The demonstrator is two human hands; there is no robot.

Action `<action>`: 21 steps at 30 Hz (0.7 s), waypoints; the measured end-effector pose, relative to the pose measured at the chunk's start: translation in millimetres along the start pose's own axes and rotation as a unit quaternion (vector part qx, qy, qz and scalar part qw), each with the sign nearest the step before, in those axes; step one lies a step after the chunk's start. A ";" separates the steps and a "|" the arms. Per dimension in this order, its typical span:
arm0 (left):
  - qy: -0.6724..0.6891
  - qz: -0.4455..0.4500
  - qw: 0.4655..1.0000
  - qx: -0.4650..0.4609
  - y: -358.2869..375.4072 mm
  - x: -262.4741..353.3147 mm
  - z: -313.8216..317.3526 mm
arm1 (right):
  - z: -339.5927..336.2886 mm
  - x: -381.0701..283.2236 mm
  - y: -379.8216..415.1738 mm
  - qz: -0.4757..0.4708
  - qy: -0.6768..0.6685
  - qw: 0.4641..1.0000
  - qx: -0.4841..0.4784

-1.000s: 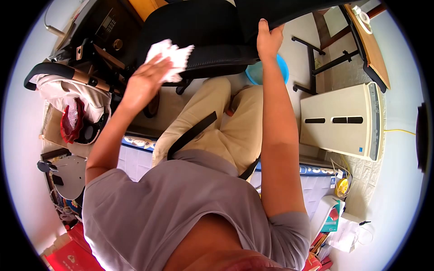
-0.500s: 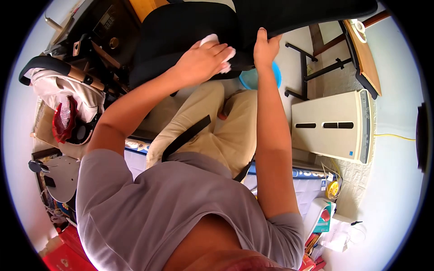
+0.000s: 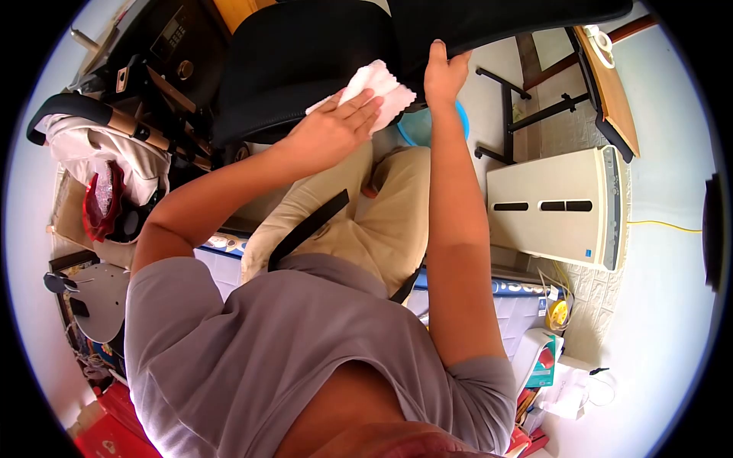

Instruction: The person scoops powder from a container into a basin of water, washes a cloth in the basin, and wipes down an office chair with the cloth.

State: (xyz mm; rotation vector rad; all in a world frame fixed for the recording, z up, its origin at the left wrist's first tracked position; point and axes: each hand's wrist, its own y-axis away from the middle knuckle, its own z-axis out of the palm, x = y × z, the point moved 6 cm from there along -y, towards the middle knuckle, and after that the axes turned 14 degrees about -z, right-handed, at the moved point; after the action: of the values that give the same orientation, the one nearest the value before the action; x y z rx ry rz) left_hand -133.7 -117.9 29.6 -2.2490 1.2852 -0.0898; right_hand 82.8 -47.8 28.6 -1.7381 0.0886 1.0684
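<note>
A pale pink-white cloth [image 3: 385,91] is gripped by my left hand [image 3: 332,136], whose fingers lie over it at the near edge of a black padded chair seat [image 3: 305,65]. The cloth is partly spread out and sticks out beyond my fingertips. To the right, my right hand [image 3: 447,76] grips the lower edge of a wide black panel [image 3: 504,23] that adjoins the seat, thumb pointing up; its other fingers are partly hidden. Below and between my hands, a blue-rimmed basin [image 3: 464,122] shows behind my right wrist.
A beige appliance [image 3: 546,210] stands at the right, below a wooden-topped table [image 3: 611,91] with a black frame. At the left are a dark safe [image 3: 172,46] and a stroller [image 3: 114,145] with a red item in it. My tan-trousered legs [image 3: 343,221] are below the seat.
My left hand has moved slightly back towards me and left, and the bunched cloth has opened out. My right hand keeps its hold on the black panel. The view has shifted slightly.
</note>
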 end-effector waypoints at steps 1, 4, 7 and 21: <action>0.020 -0.005 1.000 -0.005 1.6 -2.1 -0.7 | -0.4 0.5 0.5 0.001 0.002 1.000 0.005; 0.057 -0.022 0.998 0.014 -15.0 -13.2 9.8 | 2.9 -0.4 3.0 0.005 0.007 1.000 0.007; 0.141 -0.080 0.985 -0.057 -49.0 -33.9 17.9 | 4.3 0.9 1.3 0.004 0.020 1.000 0.002; 0.818 -0.430 0.343 -0.168 -132.9 -82.5 101.2 | 7.2 -4.5 3.2 0.060 -0.117 0.991 0.027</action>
State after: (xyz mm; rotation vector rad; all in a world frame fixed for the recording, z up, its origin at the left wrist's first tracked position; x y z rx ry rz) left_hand -43.1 44.8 24.8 -2.3340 0.1470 -3.3427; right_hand 74.0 -45.3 28.9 -1.5628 0.0747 1.3378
